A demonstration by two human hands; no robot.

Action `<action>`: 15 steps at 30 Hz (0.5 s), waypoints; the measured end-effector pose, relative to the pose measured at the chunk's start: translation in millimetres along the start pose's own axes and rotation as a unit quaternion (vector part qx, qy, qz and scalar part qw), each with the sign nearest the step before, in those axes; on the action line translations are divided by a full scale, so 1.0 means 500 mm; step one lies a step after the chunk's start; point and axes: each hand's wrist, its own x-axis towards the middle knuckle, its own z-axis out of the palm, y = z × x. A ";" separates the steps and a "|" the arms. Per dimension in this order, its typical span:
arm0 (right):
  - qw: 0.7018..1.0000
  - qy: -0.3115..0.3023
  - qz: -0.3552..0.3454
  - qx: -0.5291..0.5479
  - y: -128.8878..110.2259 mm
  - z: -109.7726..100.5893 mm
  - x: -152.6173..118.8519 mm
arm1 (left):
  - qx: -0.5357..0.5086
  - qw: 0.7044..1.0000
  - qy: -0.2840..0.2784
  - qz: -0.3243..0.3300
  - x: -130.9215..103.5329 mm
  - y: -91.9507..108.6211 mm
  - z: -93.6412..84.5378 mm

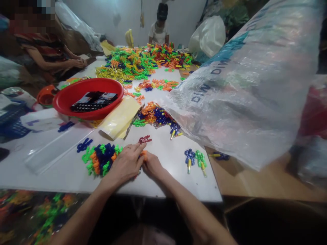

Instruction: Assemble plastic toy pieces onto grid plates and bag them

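At the front of the white table, my left hand [129,160] and my right hand [153,164] meet. My right hand is closed on a small orange plastic piece [144,156], mostly covered by fingers. The left hand's fingers are pressed together against the right; what they grip is hidden. Just beyond the fingertips lies a dark red plastic figure [144,139]. Beside my left wrist is a pile of blue, green and orange plastic figures [103,156]. To the right lie a blue figure [189,157] and a green figure [200,158], each with a yellow-wrapped stick.
A red basin [60,106] holds a dark printed item, with yellow sheeting [120,117] beside it. A large white sack [245,102] leans over the table's right side. Colourful pieces [138,61] heap at the back. Two other people sit at the left and far end.
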 end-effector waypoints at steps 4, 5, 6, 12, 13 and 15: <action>0.994 -0.062 0.016 -0.093 -0.021 -0.001 0.033 | 0.022 1.000 0.001 0.008 0.009 -0.011 0.000; 0.992 -0.070 0.018 -0.105 -0.025 -0.003 0.039 | 0.019 1.000 0.000 0.011 0.011 -0.013 -0.001; 0.991 -0.075 0.020 -0.112 -0.027 -0.005 0.040 | 0.015 1.000 -0.006 0.015 0.012 -0.014 -0.003; 0.997 0.005 0.029 -0.069 -0.041 0.016 -0.112 | -0.006 0.994 -0.058 0.091 -0.049 0.059 -0.032; 0.995 0.040 0.057 -0.072 -0.037 0.019 -0.155 | -0.009 0.989 -0.069 0.132 -0.060 0.086 -0.031; 0.985 0.101 0.107 -0.088 -0.022 0.016 -0.229 | -0.016 0.968 -0.099 0.230 -0.063 0.139 -0.016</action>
